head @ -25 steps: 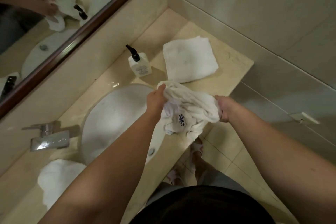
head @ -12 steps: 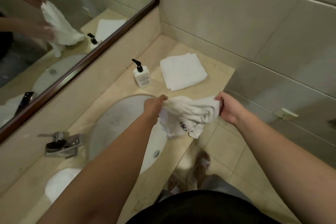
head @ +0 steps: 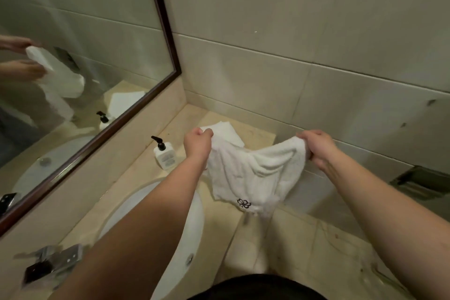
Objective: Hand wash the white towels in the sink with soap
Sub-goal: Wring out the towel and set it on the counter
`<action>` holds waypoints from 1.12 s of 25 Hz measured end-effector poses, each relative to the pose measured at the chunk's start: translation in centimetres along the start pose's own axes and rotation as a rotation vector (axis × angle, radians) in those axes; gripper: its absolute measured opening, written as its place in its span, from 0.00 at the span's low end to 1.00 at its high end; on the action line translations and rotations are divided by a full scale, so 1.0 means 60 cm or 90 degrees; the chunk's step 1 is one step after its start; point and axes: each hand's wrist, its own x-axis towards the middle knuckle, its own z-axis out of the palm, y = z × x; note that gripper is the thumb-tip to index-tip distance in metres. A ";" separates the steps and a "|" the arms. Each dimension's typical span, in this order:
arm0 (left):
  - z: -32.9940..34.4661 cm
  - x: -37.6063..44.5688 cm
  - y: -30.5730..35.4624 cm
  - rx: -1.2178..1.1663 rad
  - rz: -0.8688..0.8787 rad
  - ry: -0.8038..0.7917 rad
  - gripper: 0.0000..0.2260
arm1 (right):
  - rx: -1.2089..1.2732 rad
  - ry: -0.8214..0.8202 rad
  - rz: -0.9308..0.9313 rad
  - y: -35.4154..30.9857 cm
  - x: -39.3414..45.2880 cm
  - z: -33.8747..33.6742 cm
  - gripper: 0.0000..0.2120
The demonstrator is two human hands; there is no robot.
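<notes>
The room is dimly lit, a flat yellowish light with only soft shadows under the arms and no hard glare. The faucet (head: 52, 262) at the lower left is smeared with motion blur, and the wide lens bends the mirror (head: 73, 68) frame and wall tiles toward the edges.

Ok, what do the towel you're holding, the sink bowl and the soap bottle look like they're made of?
Towel: white terry cloth by its looped, fuzzy nap, soft folds, dark embroidered emblem; both hands, left hand and right hand, pinch its top edge. Sink: smooth, glossy white, probably glazed ceramic. Soap bottle: matte white body with black pump, likely plastic, though the look leaves it open.
</notes>
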 end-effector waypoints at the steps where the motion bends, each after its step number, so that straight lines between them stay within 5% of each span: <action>1: 0.010 0.000 0.018 -0.030 -0.002 -0.002 0.11 | -0.018 0.008 -0.012 -0.018 0.000 -0.014 0.08; 7: 0.040 0.040 0.090 -0.001 -0.075 -0.075 0.08 | -0.073 0.021 -0.097 -0.110 0.000 -0.088 0.16; 13: 0.051 0.051 0.086 0.316 0.117 -0.106 0.08 | -0.089 0.010 -0.165 -0.156 -0.003 -0.116 0.13; 18: 0.037 0.043 0.067 0.551 0.188 -0.075 0.10 | -0.306 0.035 -0.222 -0.135 0.014 -0.120 0.09; 23: 0.025 0.060 0.059 0.060 -0.056 -0.107 0.08 | -0.371 0.060 -0.222 -0.125 0.033 -0.122 0.10; 28: 0.007 0.056 0.096 -0.170 -0.082 -0.023 0.06 | -0.409 0.044 -0.203 -0.133 0.034 -0.131 0.09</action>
